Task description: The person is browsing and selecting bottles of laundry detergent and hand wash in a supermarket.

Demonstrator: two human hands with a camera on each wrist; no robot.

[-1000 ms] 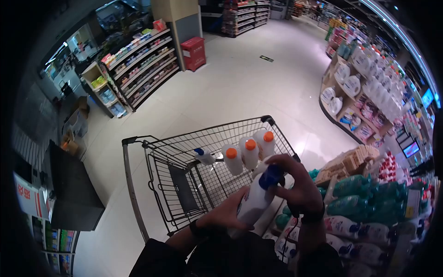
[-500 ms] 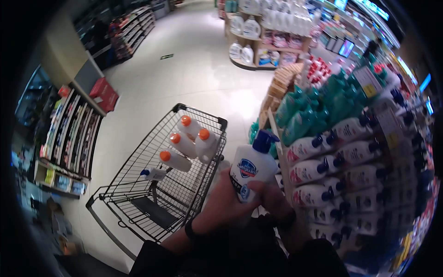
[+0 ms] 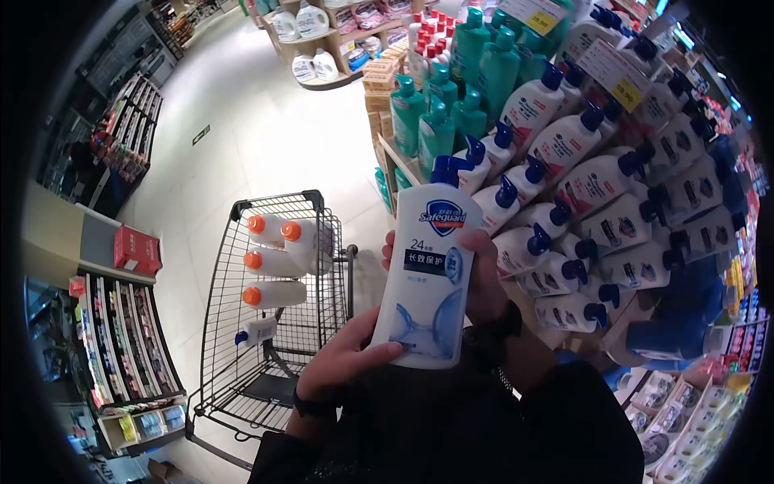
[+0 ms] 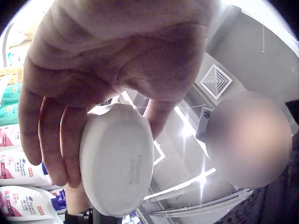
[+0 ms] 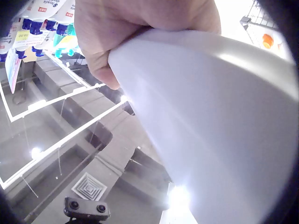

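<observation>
A white Safeguard pump bottle [image 3: 427, 274] with a blue pump head is held upright in front of me, label facing me. My left hand [image 3: 347, 359] grips its bottom, fingers and thumb wrapped round the base [image 4: 117, 168]. My right hand [image 3: 484, 278] holds the bottle from behind, fingers curled round its back [image 5: 210, 116]. A wire shopping cart [image 3: 222, 274] stands to the left, holding three white bottles with orange caps [image 3: 270, 262] and a small blue-tipped bottle [image 3: 256, 331].
Shelves on the right are packed with white pump bottles [image 3: 597, 185] and green bottles [image 3: 451, 105]. Large white jugs [image 3: 302, 24] stand on a far display. Low shelving [image 3: 121, 339] and a red box [image 3: 135, 248] line the left side of the pale floor aisle.
The bottle has risen from a tilted position over the cart to upright with its label facing me. My view has swung right toward the shelves; the cart now lies left.
</observation>
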